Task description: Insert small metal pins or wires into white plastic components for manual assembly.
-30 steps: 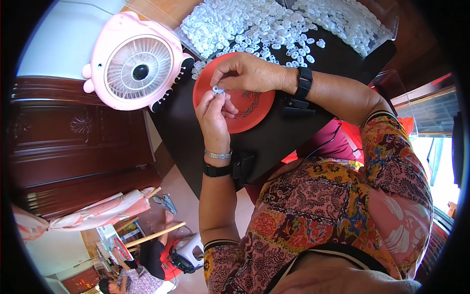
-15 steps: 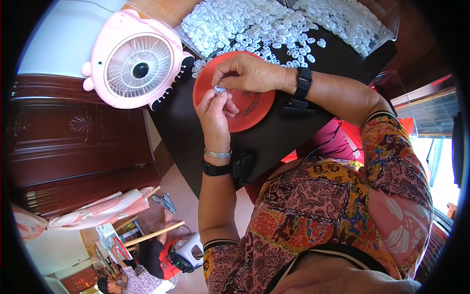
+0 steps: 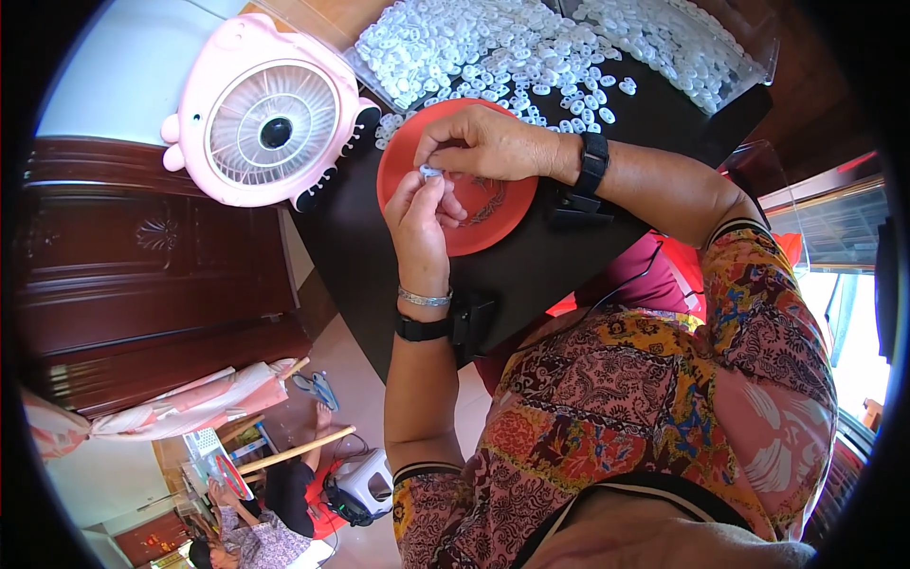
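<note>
Turned slightly since earlier, one white piece (image 3: 431,172) is over the red plate (image 3: 398,154) — clamped in the left hand's (image 3: 420,223) grip; I can't tell if the right hand (image 3: 498,142) pinches too — left of the plate, a fan (image 3: 275,133).

Passable over dark table (image 3: 540,261) between near edge and red plate (image 3: 393,161); blocked at far edge by white oval pieces (image 3: 445,52), toward far-left corner by pink animal-shaped fan (image 3: 275,133)
</note>
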A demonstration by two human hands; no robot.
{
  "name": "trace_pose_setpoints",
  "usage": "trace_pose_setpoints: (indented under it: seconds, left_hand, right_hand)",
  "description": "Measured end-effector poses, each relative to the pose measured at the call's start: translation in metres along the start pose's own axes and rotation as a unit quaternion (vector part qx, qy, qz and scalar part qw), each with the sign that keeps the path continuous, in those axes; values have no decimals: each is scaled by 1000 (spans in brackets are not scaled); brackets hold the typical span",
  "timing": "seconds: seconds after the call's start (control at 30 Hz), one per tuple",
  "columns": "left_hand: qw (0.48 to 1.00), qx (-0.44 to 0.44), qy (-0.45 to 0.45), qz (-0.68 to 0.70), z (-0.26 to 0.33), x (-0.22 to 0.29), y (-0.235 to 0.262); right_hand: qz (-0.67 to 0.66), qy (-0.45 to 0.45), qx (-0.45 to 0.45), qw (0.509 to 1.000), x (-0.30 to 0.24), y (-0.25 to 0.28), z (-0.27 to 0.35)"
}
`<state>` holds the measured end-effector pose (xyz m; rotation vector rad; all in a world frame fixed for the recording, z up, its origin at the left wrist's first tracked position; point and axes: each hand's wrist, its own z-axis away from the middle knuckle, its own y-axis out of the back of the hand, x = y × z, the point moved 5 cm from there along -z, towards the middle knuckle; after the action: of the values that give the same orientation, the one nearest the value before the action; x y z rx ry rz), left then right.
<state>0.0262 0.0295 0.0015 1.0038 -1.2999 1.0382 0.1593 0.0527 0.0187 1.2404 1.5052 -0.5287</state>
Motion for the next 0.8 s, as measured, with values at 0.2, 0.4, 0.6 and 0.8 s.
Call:
trace_pose_setpoints:
  seconds: [0.2,0.4,0.6,0.8]
  left_hand:
    - [1000,-6,-4,-4,-1,-1,1]
    - [1000,-10,-8,-1,-2,-2,2]
    - [1000,-7,-6,-1,-1,-2,2]
    - [1000,-9,-5,3,-1,-2,2]
  right_hand:
    - [-4,-19,-4,1000,-3,0,0]
    - [14,-6,2,1000,-2,1,0]
    - [1,-29,-2,1000,-2,0,0]
    - [18,-9,2,1000,0,0,0]
